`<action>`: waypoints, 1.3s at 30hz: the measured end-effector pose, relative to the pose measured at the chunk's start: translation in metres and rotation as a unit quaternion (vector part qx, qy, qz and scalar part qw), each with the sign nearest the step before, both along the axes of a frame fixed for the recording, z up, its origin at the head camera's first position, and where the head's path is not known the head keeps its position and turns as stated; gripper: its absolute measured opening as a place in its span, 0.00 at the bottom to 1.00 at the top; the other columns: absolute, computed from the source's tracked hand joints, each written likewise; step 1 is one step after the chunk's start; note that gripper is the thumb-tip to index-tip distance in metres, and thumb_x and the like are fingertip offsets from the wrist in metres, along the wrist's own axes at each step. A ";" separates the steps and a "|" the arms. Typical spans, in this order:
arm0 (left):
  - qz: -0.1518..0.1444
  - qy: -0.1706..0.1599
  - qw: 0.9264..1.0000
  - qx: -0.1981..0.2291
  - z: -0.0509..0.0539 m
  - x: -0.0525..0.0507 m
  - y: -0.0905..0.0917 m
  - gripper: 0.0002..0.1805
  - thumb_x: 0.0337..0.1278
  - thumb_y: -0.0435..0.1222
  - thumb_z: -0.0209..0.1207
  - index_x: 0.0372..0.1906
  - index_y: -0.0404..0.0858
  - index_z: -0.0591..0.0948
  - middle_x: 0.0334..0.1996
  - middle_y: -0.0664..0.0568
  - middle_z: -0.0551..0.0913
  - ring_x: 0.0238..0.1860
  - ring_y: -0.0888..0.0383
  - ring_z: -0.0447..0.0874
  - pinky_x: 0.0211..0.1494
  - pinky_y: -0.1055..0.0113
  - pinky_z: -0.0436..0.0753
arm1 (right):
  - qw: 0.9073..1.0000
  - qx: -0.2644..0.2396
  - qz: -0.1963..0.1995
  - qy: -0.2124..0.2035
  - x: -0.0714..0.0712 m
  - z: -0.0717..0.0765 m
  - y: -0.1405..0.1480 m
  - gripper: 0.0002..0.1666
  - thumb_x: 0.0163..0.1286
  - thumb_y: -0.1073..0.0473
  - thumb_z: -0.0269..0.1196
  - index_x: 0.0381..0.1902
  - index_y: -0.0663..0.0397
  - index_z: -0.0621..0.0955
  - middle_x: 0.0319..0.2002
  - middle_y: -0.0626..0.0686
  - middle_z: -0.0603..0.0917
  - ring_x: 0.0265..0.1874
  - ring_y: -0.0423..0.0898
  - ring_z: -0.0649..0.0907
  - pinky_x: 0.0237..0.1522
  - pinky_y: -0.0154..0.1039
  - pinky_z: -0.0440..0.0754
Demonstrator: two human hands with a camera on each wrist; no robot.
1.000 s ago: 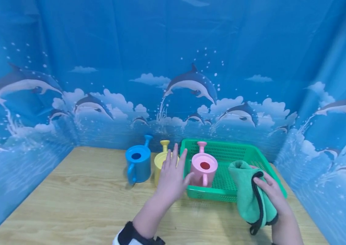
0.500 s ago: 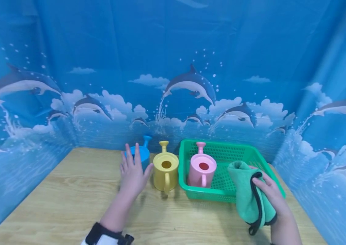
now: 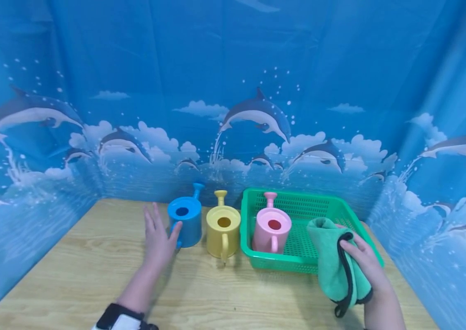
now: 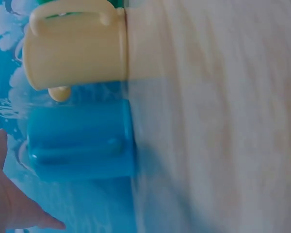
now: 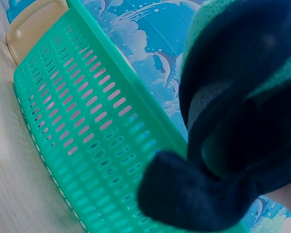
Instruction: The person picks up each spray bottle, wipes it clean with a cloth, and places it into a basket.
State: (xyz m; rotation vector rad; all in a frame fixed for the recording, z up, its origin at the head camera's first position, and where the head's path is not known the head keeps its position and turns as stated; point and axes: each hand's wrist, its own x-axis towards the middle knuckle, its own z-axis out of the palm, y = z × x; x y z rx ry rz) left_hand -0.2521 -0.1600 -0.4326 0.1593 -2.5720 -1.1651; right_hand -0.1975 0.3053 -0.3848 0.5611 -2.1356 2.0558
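My left hand point(image 3: 159, 243) is spread just left of the blue watering can point(image 3: 186, 224), its thumb in front of the can's handle; whether it touches cannot be told. In the left wrist view the thumb and a finger show apart beside the blue can point(image 4: 82, 141). My right hand point(image 3: 366, 259) grips a folded green cloth point(image 3: 331, 266) with black edging, over the front right of the green basket point(image 3: 284, 262). Inside that basket's left end stands a pink watering can point(image 3: 273, 231). A yellow watering can point(image 3: 223, 233) stands on the table between the blue can and the basket.
The wooden table point(image 3: 92, 266) meets a blue dolphin-print curtain point(image 3: 154, 114) behind and at both sides. In the right wrist view the basket's slotted wall point(image 5: 82, 111) lies close to the cloth point(image 5: 208, 145).
My left hand has moved left, from over the yellow can, past the blue can, to its left side, uncovering the yellow can. The right hand and cloth have stayed nearly still.
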 end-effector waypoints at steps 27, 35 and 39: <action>-0.072 -0.107 0.982 0.135 -0.006 -0.005 -0.011 0.47 0.73 0.58 0.34 0.73 0.32 0.25 0.73 0.32 0.24 0.74 0.32 0.24 0.73 0.38 0.36 | 1.000 0.004 -0.016 -0.011 0.001 0.002 -0.001 0.25 0.76 0.66 0.45 0.55 0.30 0.78 0.55 0.29 0.78 0.52 0.26 0.76 0.48 0.22 0.75; -0.108 -0.109 0.977 0.150 -0.010 -0.008 -0.007 0.41 0.76 0.53 0.31 0.73 0.26 0.33 0.73 0.27 0.33 0.73 0.30 0.32 0.73 0.38 0.41 | 1.000 -0.009 -0.007 -0.010 0.003 0.002 -0.002 0.26 0.76 0.67 0.44 0.55 0.31 0.79 0.55 0.31 0.78 0.51 0.28 0.77 0.47 0.23 0.77; -0.130 -0.090 0.975 0.153 -0.013 -0.009 -0.005 0.36 0.78 0.46 0.31 0.73 0.25 0.38 0.73 0.27 0.40 0.74 0.30 0.38 0.73 0.38 0.47 | 1.000 -0.005 -0.011 -0.008 0.003 0.002 -0.001 0.26 0.76 0.67 0.44 0.55 0.31 0.79 0.55 0.30 0.78 0.52 0.27 0.76 0.48 0.23 0.76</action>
